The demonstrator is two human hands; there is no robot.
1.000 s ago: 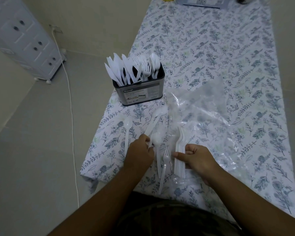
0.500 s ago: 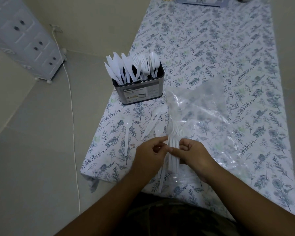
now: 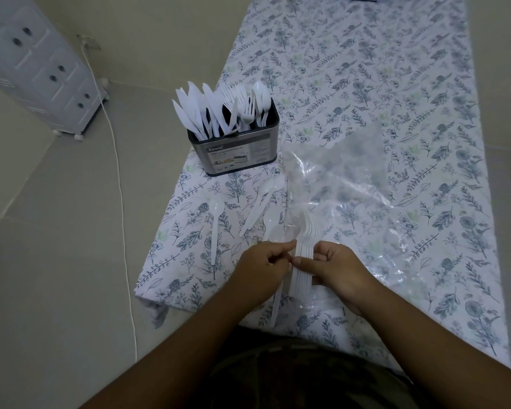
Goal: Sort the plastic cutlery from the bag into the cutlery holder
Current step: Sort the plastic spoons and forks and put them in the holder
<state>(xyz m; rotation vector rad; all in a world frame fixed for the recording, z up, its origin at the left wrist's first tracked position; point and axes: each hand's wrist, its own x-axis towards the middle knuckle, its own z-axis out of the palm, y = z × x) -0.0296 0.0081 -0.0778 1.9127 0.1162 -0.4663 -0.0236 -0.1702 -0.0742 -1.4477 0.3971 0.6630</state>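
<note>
- Got a stack of forks (image 3: 303, 255) nested together in my right hand (image 3: 337, 270), fingers curled round the handles about midway, so that hand's gripping the lot.
- My left hand (image 3: 263, 267) is right up against the stack's left side, thumb and fingertips pinching at the edge of it. Can't really tell if it's got one loose piece or is just squaring the stack up.
- Main thing: the stack's long axis runs straight away from me, tines at the far end, handle ends pointing back at my belly.
- The holder (image 3: 236, 149) sits further out and a bit to the left, well apart from both hands. My left hand is the nearer one, but the right has the real grip.
- So I reckon the stack needs tipping handles-down before it drops in the middle slot, where the other forks already stand; knives left, spoons right.
- The bag (image 3: 351, 184) lies flat on the surface (image 3: 396, 69) just beyond my hands, looking mostly emptied.
- A few loose spoons (image 3: 260, 205) lie left of the bag, not sorted yet.
</note>
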